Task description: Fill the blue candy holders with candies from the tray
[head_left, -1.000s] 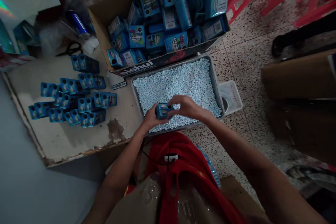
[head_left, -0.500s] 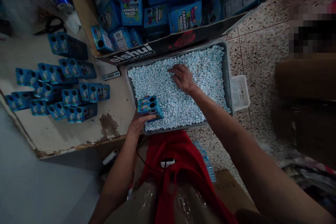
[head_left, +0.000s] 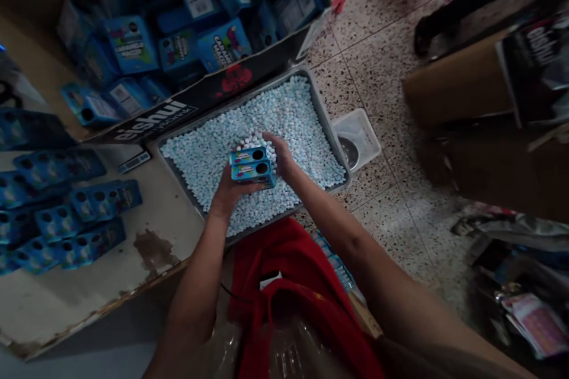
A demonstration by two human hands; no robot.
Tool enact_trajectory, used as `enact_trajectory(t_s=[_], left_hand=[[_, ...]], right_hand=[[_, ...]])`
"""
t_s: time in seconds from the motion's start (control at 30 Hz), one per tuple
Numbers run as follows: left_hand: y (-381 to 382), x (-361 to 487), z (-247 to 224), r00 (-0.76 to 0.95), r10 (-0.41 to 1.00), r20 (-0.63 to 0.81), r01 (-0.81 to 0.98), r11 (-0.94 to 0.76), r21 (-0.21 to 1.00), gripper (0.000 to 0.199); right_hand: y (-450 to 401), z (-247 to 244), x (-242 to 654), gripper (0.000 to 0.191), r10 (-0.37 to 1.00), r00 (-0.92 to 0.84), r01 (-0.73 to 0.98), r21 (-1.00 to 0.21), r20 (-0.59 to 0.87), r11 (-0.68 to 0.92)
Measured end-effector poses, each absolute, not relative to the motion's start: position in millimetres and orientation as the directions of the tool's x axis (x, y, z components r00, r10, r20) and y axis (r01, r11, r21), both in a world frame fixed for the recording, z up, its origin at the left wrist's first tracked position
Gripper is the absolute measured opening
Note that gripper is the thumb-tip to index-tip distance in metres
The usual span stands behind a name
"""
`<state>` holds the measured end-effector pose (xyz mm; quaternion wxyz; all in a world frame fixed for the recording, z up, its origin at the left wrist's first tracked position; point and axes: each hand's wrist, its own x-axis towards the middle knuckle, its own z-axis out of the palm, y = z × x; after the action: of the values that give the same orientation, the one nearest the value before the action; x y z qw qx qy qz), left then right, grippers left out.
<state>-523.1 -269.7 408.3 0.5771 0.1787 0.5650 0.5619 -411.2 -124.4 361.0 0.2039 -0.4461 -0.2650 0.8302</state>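
Observation:
My left hand is closed around small blue candy boxes with round dark windows, held over the tray. Close against their right side, my right hand is cupped with curved fingers. A handful of white candies lies between its fingers and the boxes, raised above the rest. Beneath both hands, a grey tray is filled with small pale blue and white candies. The boxes partly hide the left fingers.
A large carton full of blue candy boxes stands behind the tray. More blue boxes line the worn table at left, near a scale. A clear plastic container sits right of the tray. Another person's leg shows at upper right.
My right hand has come up from the candies to the boxes with a handful. My left hand has brought the boxes in over the tray's middle. The view has turned rightward.

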Motion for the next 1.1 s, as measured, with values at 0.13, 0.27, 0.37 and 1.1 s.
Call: enact_trajectory(t_s=[0.13,0.27,0.37,1.1], left_hand=[[-274,-542,419,-0.447,0.879,-0.168,0.015,0.195,0.981,0.100],[-293,-554,419,-0.559,0.806,-0.193,0.108,0.301,0.947,0.094],[-300,-555,418,-0.584,0.785,-0.208,0.128,0.342,0.931,0.087],[-287,-556,404,-0.557,0.824,-0.099,0.222,0.263,0.939,0.078]], right_hand=[[-120,369,-406,0.026,0.475,-0.544,-0.319,-0.353,-0.692,-0.880],[-120,395,-404,0.034,0.574,-0.544,-0.380,-0.430,-0.612,-0.819],[-126,424,-405,0.050,0.663,-0.536,-0.330,-0.593,-0.522,-0.734],[-138,490,-432,0.059,0.746,-0.642,-0.196,-0.902,-0.179,-0.385]])
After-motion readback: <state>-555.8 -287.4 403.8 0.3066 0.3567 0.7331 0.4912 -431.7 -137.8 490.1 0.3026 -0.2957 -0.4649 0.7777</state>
